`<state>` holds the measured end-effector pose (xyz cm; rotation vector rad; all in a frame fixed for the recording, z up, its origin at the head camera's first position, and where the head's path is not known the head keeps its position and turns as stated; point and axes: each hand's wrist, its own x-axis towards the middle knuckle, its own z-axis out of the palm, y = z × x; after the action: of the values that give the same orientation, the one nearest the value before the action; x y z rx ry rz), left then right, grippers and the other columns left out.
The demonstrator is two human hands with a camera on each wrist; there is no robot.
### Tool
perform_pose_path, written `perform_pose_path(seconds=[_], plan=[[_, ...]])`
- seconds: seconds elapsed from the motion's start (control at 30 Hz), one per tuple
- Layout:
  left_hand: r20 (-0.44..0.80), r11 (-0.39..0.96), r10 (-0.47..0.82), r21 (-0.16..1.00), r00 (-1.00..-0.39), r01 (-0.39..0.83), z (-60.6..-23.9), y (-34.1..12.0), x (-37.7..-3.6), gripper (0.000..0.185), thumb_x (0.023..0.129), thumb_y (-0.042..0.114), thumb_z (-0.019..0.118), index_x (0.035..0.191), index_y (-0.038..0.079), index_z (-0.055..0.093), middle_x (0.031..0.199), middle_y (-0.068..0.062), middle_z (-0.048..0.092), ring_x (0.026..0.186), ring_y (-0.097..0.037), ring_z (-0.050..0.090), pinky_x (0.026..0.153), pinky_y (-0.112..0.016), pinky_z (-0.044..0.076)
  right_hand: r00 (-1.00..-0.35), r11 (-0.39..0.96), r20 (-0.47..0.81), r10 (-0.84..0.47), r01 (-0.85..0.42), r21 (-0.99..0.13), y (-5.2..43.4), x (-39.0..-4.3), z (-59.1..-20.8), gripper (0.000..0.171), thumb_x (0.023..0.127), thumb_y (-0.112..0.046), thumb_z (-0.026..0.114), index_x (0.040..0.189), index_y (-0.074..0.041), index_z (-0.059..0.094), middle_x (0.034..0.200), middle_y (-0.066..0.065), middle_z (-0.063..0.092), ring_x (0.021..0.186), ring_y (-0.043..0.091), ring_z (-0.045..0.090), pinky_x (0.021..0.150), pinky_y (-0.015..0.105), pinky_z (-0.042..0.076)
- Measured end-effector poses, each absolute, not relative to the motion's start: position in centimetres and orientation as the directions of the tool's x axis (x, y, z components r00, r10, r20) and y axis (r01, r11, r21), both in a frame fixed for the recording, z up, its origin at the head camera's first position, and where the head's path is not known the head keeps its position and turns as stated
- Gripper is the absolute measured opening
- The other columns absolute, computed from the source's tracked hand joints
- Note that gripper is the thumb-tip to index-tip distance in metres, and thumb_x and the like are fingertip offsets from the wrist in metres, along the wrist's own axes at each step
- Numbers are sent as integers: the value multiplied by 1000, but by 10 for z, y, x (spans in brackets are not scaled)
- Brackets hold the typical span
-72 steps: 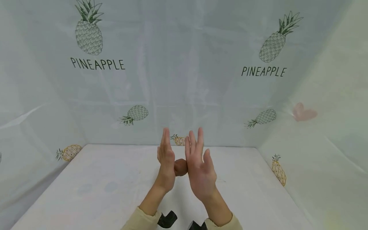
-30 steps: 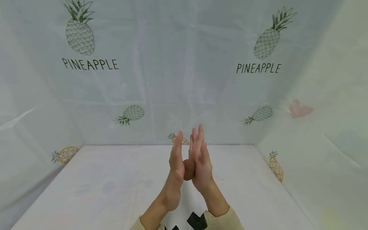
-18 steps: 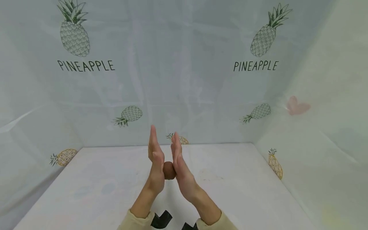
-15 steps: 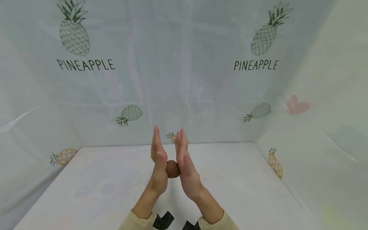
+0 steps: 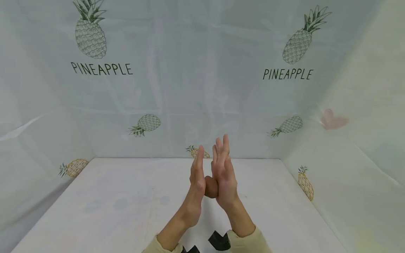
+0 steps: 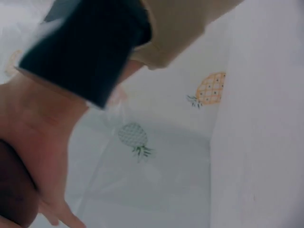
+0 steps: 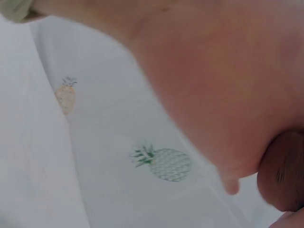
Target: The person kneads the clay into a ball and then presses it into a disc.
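Note:
Above the white table, both hands stand upright, palms facing each other, fingers straight and pointing away from me. My left hand (image 5: 197,173) and my right hand (image 5: 224,171) press a small brown ball (image 5: 211,187) between their palms. Only a narrow strip of the ball shows in the head view. In the left wrist view the ball (image 6: 14,192) lies dark against a palm at the lower left edge. In the right wrist view the ball (image 7: 284,175) peeks out at the lower right, under a large blurred patch of skin.
The white table (image 5: 110,211) is enclosed on three sides by a pale backdrop (image 5: 202,88) printed with pineapples. Beige sleeves with black wrist straps (image 5: 218,241) show at the bottom edge. A faint pink mark (image 5: 332,121) sits on the right wall.
Both hands have shifted to the right with the ball still between the palms. The right hand has slid forward against the left, and its fingertips now reach higher.

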<state>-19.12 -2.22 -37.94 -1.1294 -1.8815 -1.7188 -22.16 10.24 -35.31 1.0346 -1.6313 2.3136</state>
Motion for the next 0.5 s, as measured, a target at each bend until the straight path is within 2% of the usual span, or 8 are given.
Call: perform_pose_path(seconds=[0.1,0.23,0.37,0.5], plan=[[752,-4,283,621,-595,783,-377,-25,-191,65,114,45,5,171,18,-11,179,-4,-11,162,-28,-17,117,-70,-12,-785,-372,527,-327,-406,-835,96,-222,-358,61,112,-53,8,168,-43,-16,176,-8,-16,162,18,-19,125,61,-14],[776,112,169,597,-608,794,-375,-32,-196,68,114,50,8,172,16,-5,179,-7,-6,163,-30,-10,118,-70,-7,-776,-282,452,-441,-358,-890,84,-218,-363,58,114,-49,5,168,-42,-14,177,-8,-11,163,16,-14,128,57,-10],[724,94,61,681,-687,726,-370,-47,-206,70,112,60,13,172,28,-3,179,4,-7,162,-21,-12,120,-70,-10,-753,-253,397,-525,-307,-917,75,-212,-364,60,114,-51,7,168,-41,-16,177,-10,-10,164,17,-12,129,57,-10],[648,-22,-1,761,-761,648,-363,-63,-217,70,109,66,18,170,40,-4,175,17,-10,160,-10,-17,123,-69,-11,-730,-283,393,-559,-277,-918,72,-204,-360,63,113,-52,9,167,-38,-21,176,-13,-17,163,17,-16,127,62,-13]])
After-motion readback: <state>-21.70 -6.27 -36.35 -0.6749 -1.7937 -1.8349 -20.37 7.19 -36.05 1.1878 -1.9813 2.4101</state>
